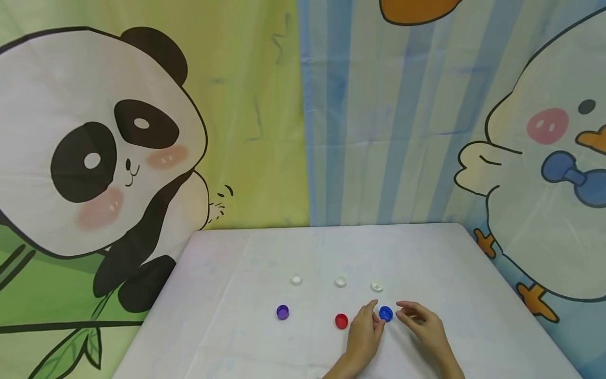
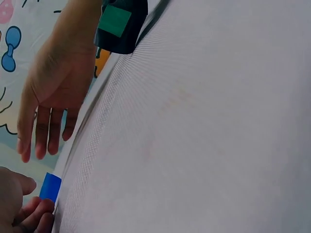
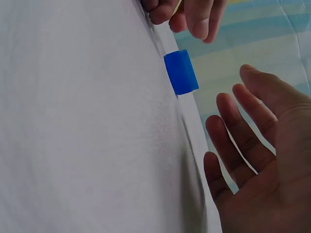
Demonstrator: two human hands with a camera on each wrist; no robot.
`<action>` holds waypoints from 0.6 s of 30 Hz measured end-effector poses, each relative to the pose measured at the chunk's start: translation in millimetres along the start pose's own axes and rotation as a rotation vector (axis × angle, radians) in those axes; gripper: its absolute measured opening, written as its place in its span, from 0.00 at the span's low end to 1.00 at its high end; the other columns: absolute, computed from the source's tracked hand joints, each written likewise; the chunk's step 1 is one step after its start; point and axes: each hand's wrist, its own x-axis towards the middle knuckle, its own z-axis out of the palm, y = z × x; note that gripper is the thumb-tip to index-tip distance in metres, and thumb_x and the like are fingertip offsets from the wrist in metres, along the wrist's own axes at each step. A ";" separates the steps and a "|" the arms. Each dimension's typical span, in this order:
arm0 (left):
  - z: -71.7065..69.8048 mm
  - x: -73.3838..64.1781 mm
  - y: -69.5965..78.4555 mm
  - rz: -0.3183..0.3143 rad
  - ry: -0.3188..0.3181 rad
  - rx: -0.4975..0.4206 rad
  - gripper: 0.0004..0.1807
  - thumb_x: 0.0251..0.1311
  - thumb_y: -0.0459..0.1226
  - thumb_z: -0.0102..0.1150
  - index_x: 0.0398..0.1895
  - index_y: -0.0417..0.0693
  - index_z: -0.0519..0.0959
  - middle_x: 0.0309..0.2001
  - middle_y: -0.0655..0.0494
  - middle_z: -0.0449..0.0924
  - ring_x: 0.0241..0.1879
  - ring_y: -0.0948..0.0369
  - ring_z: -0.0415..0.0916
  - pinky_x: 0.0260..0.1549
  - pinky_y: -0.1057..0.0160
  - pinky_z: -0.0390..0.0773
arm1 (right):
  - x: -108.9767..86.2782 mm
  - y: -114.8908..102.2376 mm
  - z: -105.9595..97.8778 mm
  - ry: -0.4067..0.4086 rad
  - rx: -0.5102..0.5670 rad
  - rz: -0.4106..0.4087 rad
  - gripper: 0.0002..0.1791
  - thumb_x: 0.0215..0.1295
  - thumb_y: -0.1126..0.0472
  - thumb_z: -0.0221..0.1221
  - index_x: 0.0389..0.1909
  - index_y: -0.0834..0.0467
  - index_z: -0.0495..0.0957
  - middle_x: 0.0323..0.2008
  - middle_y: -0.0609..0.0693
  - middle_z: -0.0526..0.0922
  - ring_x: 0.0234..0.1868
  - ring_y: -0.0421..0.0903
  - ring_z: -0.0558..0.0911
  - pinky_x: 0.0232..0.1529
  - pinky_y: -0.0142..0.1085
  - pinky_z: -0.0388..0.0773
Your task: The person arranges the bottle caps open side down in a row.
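A blue bottle cap (image 1: pixel 385 314) sits on the white table between my two hands. My left hand (image 1: pixel 365 331) is just to its left, fingers loosely bent; in the right wrist view a small gap shows between those fingers and the blue cap (image 3: pixel 181 72). On the other side my right hand (image 1: pixel 428 330) hovers with spread, relaxed fingers, holding nothing. Its palm and separate fingers are plain in the right wrist view. A red cap (image 1: pixel 341 321) lies just left of my left hand, and a purple cap (image 1: pixel 282 312) is farther left.
Behind the coloured caps lie three small white round pieces: one at left (image 1: pixel 296 280), a middle piece (image 1: pixel 340 282) and a right piece (image 1: pixel 376 287). Cartoon curtains (image 1: pixel 255 116) hang beyond the table's far edge. A dark wrist device with a green patch (image 2: pixel 115 22) shows on my right wrist.
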 end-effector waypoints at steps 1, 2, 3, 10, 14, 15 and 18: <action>1.2 -0.1 -0.7 -0.006 -0.003 -0.001 0.24 0.46 0.33 0.65 0.50 0.40 0.72 0.24 0.62 0.70 0.23 0.76 0.64 0.23 0.84 0.62 | -0.4 2.3 1.4 -0.012 0.004 0.015 0.13 0.52 0.54 0.64 0.40 0.50 0.80 0.29 0.42 0.81 0.31 0.33 0.77 0.33 0.28 0.74; 2.2 -0.3 -1.2 -0.012 -0.007 -0.003 0.24 0.46 0.33 0.65 0.49 0.40 0.72 0.24 0.62 0.70 0.23 0.76 0.64 0.23 0.84 0.62 | -0.9 4.4 2.7 -0.025 0.009 0.028 0.14 0.52 0.54 0.64 0.41 0.49 0.80 0.29 0.41 0.81 0.30 0.33 0.77 0.32 0.28 0.74; 2.9 -0.5 -1.6 -0.019 -0.014 -0.002 0.24 0.46 0.33 0.65 0.49 0.40 0.72 0.24 0.62 0.70 0.22 0.76 0.64 0.23 0.84 0.61 | -1.4 6.3 4.0 -0.036 0.014 0.040 0.14 0.51 0.53 0.64 0.41 0.49 0.80 0.28 0.41 0.81 0.30 0.33 0.77 0.32 0.28 0.74; 6.0 0.1 -3.4 -0.061 -0.074 0.026 0.22 0.48 0.36 0.65 0.49 0.42 0.74 0.24 0.65 0.68 0.22 0.76 0.62 0.22 0.83 0.60 | -3.4 11.4 9.1 -0.081 0.041 0.046 0.19 0.49 0.53 0.65 0.45 0.49 0.79 0.28 0.40 0.80 0.30 0.35 0.77 0.34 0.28 0.72; 6.4 2.2 -4.4 -0.075 -0.092 0.036 0.22 0.48 0.37 0.65 0.48 0.43 0.75 0.24 0.64 0.68 0.22 0.77 0.62 0.21 0.84 0.59 | -1.7 12.0 10.5 -0.086 0.027 0.015 0.20 0.48 0.54 0.66 0.45 0.50 0.79 0.26 0.41 0.78 0.29 0.35 0.76 0.33 0.27 0.72; 6.3 2.8 -4.5 -0.076 -0.095 0.037 0.22 0.48 0.37 0.65 0.48 0.43 0.75 0.24 0.64 0.69 0.22 0.77 0.62 0.21 0.84 0.59 | -1.3 12.3 11.0 -0.086 0.017 0.014 0.20 0.48 0.54 0.66 0.45 0.50 0.80 0.26 0.41 0.77 0.28 0.34 0.75 0.31 0.27 0.71; 6.7 4.0 -4.5 -0.080 -0.106 0.050 0.21 0.48 0.38 0.65 0.48 0.43 0.76 0.23 0.65 0.68 0.21 0.76 0.61 0.20 0.83 0.59 | -0.1 12.9 12.5 -0.080 -0.006 0.015 0.19 0.47 0.53 0.66 0.43 0.50 0.80 0.24 0.41 0.75 0.25 0.35 0.71 0.27 0.28 0.69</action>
